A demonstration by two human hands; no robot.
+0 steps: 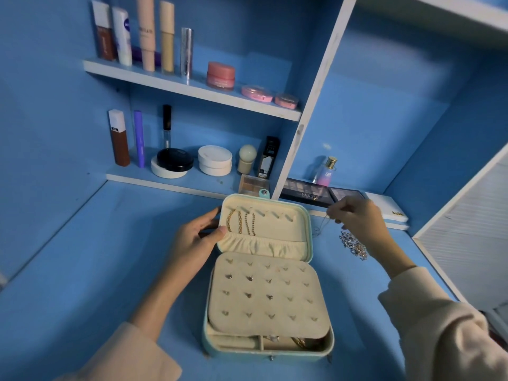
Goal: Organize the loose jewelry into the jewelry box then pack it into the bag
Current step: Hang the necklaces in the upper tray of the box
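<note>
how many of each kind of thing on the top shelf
On the top shelf:
upright tubes and bottles: 5
purple tube lying flat behind them: 1
pink jar: 1
pink compacts: 2
total: 9

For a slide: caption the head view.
Left hand holds the open jewelry box while right hand pinches a thin chain.
</note>
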